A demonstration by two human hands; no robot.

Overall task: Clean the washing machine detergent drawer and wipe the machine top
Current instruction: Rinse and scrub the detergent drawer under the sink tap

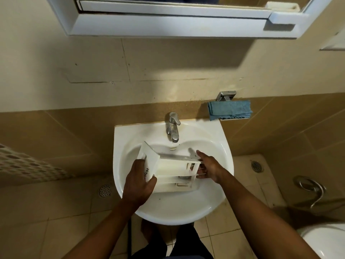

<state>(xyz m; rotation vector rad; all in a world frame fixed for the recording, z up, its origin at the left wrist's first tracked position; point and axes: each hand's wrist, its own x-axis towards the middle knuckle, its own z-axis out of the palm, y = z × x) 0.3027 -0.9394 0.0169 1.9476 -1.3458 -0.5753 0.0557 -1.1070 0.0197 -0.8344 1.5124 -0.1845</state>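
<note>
Two bare hands hold a white detergent drawer (pixel 168 171) just above the bowl of a white sink (pixel 177 212), low in the centre of the frame. The left hand (pixel 139 182) grips the drawer's front panel, fingers wrapped round its edge. The right hand (pixel 209 169) holds the ribbed rear end, with some fingers tucked among the ribs and one stretched along the top. The drawer lies on its side, below and just in front of a chrome tap (pixel 173 128). Whether water is running cannot be told.

This looks like the rinsing step, with the machine top not yet wiped. Next, the compartments likely need turning under the spout. A blue cloth (pixel 229 109) hangs on a wall holder right of the tap, within reach for wiping.
</note>
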